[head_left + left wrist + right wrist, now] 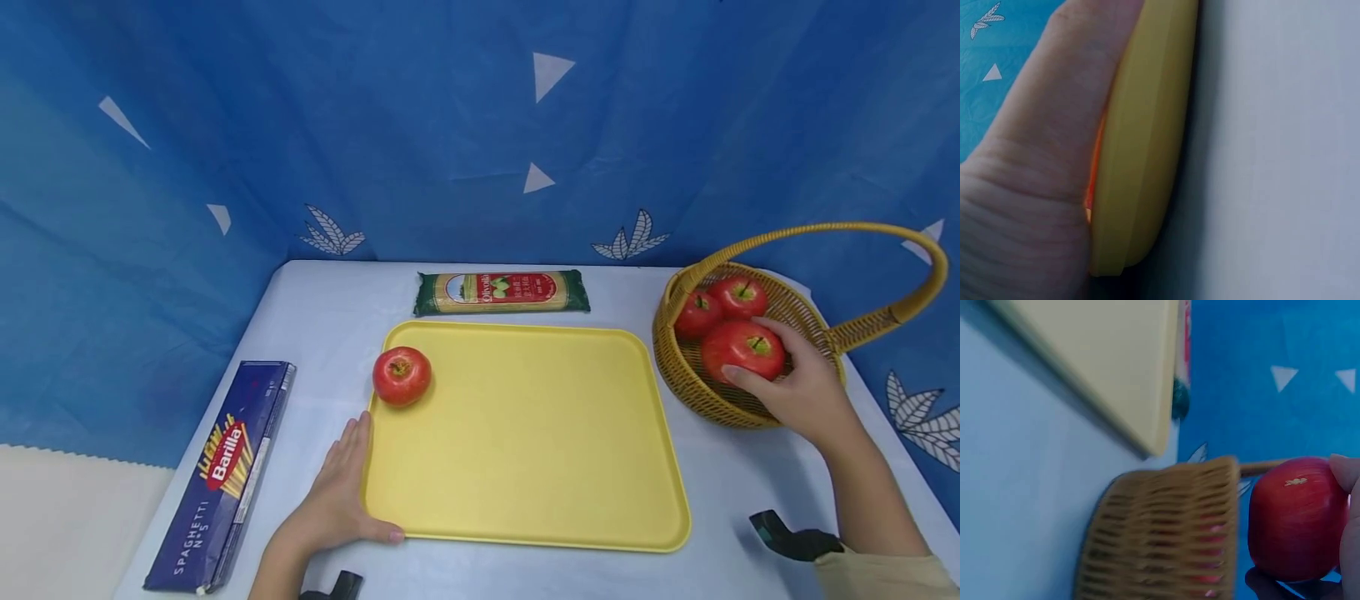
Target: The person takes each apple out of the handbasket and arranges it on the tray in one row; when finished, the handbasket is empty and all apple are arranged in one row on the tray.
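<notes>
In the head view my right hand [806,387] grips a red apple [742,350] at the wicker basket [686,383], thumb on the near side and fingers on the far side. The right wrist view shows this apple [1297,519] above the basket's rim. Two more apples [738,296] lie in the basket behind it. My left hand [337,492] rests at the near left corner of the yellow tray [525,433], its fingers straight along the left edge and thumb at the front edge. Another red apple [402,377] sits in the tray's far left corner.
A blue box of spaghetti [221,475] lies left of the tray. Behind the tray lies a green-ended pasta packet [502,292]. The basket's tall handle [817,227] arches up and to the right. A blue curtain [450,125] hangs behind the white table [330,317].
</notes>
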`<action>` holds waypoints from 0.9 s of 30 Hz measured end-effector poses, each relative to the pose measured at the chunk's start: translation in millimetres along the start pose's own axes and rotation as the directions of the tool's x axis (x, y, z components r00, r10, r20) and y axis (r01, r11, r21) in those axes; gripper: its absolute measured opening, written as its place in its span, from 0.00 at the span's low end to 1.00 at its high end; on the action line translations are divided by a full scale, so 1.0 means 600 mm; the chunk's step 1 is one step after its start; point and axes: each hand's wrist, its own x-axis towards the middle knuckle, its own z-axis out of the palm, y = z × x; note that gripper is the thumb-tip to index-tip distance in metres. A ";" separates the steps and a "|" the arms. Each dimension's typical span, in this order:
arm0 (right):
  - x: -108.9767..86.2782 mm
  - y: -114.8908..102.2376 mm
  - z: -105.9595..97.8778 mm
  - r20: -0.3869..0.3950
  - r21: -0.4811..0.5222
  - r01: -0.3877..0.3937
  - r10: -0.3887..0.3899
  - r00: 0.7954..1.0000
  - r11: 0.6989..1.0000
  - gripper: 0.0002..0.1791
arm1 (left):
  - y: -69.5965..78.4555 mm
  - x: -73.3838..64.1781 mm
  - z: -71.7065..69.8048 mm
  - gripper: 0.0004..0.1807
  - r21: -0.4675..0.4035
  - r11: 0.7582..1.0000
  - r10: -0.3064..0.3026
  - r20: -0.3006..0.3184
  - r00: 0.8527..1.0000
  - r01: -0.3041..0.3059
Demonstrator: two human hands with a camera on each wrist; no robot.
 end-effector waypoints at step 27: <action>0.036 -0.252 0.224 0.483 0.213 0.302 -0.369 0.794 0.929 0.49 | -0.006 0.002 0.004 0.91 0.010 1.000 0.004 -0.004 1.000 -0.004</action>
